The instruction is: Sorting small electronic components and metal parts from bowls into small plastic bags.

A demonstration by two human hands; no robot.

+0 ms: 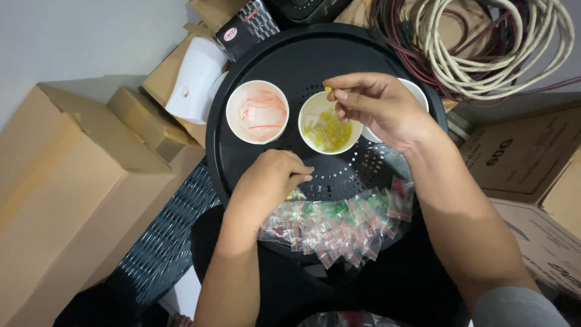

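Nearest the camera, at about 6 o'clock on the round black tray point(242, 151), lies a heap of small clear packets point(339, 227) holding red and green bits. The left hand point(269, 181) rests at the heap's 10 o'clock edge, its fingers point(299, 175) curled narrow and pinched on what looks like a small packet with yellow inside; the exact hold is partly hidden.

Farther in, near the tray's centre, stands a white cup point(330, 123) with small yellow pieces in it. The right hand point(378, 106) hovers over the cup's 1 o'clock rim, its fingers drawn tight together on one tiny yellow piece point(328, 89) above the cup. To the cup's 9 o'clock, just beside it, is a second white cup point(257, 112) with thin red pieces inside. A third white cup point(417, 91) shows only as a rim behind the right hand.

Beyond the tray, at 1 o'clock, lies a coil of pale and red cables point(496, 42); cardboard boxes point(66, 181) sit at 9 o'clock.
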